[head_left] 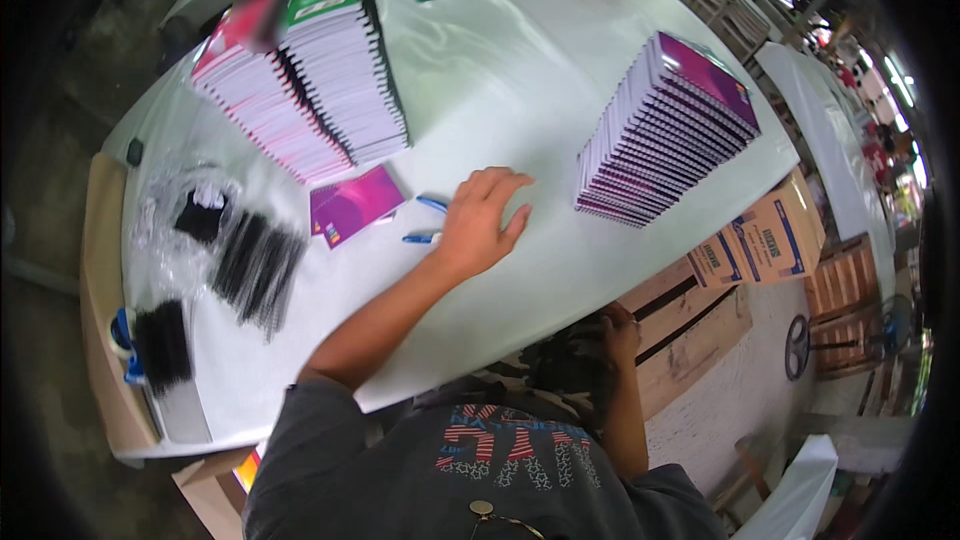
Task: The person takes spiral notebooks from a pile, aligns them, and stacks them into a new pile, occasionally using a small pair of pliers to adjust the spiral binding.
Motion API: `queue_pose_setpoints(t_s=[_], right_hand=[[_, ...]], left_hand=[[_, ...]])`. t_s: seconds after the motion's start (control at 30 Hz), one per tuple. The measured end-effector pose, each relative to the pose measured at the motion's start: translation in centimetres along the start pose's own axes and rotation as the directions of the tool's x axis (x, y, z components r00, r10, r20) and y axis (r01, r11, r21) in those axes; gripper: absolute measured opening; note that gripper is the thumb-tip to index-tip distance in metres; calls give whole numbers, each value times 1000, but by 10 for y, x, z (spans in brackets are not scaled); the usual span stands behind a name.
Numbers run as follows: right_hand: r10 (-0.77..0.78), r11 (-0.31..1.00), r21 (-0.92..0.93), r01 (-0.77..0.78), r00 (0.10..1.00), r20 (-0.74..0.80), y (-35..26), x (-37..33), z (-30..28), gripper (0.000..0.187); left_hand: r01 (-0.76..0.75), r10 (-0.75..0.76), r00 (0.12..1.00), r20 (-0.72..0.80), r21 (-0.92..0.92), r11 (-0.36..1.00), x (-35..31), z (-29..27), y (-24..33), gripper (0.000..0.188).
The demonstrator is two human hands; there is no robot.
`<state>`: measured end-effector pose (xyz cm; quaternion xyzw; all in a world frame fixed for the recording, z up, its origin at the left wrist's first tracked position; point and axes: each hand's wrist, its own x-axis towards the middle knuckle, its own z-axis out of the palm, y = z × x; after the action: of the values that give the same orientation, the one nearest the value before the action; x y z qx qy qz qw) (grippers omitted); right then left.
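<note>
My left hand (480, 225) is over the white-covered table, its thumb apart from the curved fingers and nothing in it. Right beside it are two slim blue handle-like pieces (432, 204); my hand hides part of them, so I cannot tell whether they belong to one tool. Left of these lies a purple spiral notebook (358, 202). My right hand (620, 332) hangs low by the table's front edge, next to my camouflage trousers; its fingers are mostly hidden. A tall stack of purple spiral notebooks (665, 130) stands to the right of my left hand.
Two tall stacks of spiral notebooks, red (265, 105) and green (345, 70), stand at the back left. Black spiral coils (258, 275), clear plastic wrap (165, 200) and a tape dispenser (124, 340) lie at the left. Cardboard boxes (765, 240) sit beyond the right edge.
</note>
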<state>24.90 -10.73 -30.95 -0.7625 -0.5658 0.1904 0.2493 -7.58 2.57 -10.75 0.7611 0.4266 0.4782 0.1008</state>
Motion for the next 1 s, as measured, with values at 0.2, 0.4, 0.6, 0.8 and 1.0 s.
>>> queue_pose_setpoints(t_s=[0.2, 0.4, 0.6, 0.8, 1.0], right_hand=[[272, 934, -289, -208, 942, 199, 18, 47, 18, 55], [205, 945, -322, -62, 878, 433, 179, 121, 25, 67], [399, 910, -292, -295, 814, 421, 101, 111, 19, 54], [-84, 932, 311, -186, 724, 685, -20, 35, -95, 35], [-420, -35, 523, -852, 487, 766, -168, -26, -90, 49]], left_hand=[[262, -367, 920, 140, 479, 838, -67, -89, -53, 41], [205, -411, 892, 187, 644, 737, -70, -106, -92, 41], [185, -321, 947, 19, 785, 592, -99, -134, -98, 23], [368, -368, 926, -84, 423, 828, -98, -106, -46, 21], [-204, 146, 895, 422, 97, 974, -85, -50, 57, 21]])
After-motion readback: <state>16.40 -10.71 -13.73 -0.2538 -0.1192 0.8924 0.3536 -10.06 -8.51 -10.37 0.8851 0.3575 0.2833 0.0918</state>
